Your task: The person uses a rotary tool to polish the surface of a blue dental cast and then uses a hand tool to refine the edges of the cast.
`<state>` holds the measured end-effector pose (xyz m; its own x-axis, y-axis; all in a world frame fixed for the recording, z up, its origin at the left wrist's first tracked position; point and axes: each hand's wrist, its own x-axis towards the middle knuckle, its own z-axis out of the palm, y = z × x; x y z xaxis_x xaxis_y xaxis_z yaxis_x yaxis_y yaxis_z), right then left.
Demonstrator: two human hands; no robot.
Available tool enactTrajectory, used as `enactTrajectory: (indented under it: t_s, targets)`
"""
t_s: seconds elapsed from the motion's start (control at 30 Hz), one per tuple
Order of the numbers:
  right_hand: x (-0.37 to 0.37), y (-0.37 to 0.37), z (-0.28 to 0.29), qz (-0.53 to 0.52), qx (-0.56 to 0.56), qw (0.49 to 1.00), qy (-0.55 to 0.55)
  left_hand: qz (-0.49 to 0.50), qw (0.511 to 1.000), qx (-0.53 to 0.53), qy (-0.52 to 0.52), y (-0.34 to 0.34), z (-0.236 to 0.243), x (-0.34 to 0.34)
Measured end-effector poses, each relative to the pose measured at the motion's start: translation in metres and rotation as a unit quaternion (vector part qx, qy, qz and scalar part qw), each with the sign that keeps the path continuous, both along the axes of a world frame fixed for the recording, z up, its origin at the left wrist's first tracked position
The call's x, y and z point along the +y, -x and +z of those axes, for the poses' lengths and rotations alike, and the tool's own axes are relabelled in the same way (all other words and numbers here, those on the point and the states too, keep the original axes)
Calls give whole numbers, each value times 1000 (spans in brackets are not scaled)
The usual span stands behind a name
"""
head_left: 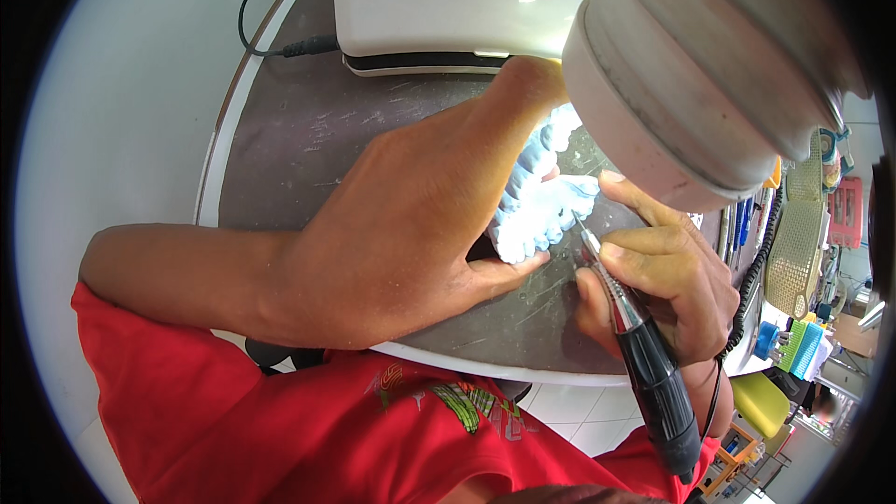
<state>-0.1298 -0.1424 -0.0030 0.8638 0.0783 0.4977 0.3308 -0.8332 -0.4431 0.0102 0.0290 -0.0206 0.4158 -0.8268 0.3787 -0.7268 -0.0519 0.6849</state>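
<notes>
My left hand (401,215) is closed round a pale blue-white dental cast (527,215), its row of moulded teeth facing right and brightly lit. Part of the cast is covered by the back of the hand and the thumb. From the right, my right hand (677,271) grips a rotary handpiece (653,364) like a pen, near its silver front end. Its thin tip meets or nearly touches the teeth at the cast's right side; exact contact is too small to tell. The handpiece's black body slants down towards me, trailing a cord.
A wide, ribbed off-white hose (653,121) hangs close over my right hand. Behind the cast stands a white box-shaped machine (448,0) with a black cable. The scratched brown table (289,140) has a curved pale edge. Pens, a coiled cord (758,266) and perforated trays (796,243) lie at right.
</notes>
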Motion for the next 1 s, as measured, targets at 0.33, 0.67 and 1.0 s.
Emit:
enactTrajectory:
  t_s: [0.33,0.67,1.0]
  targets:
    - [-2,0,-3,3,-17,1000,-9,8,1000,7,8,0,0,0]
    - [-1,-2,-3,-2,-21,1000,-3,7,1000,17,-1,-1,1,0]
    - [-2,0,-2,0,-14,1000,1,10,1000,22,-5,0,2,0]
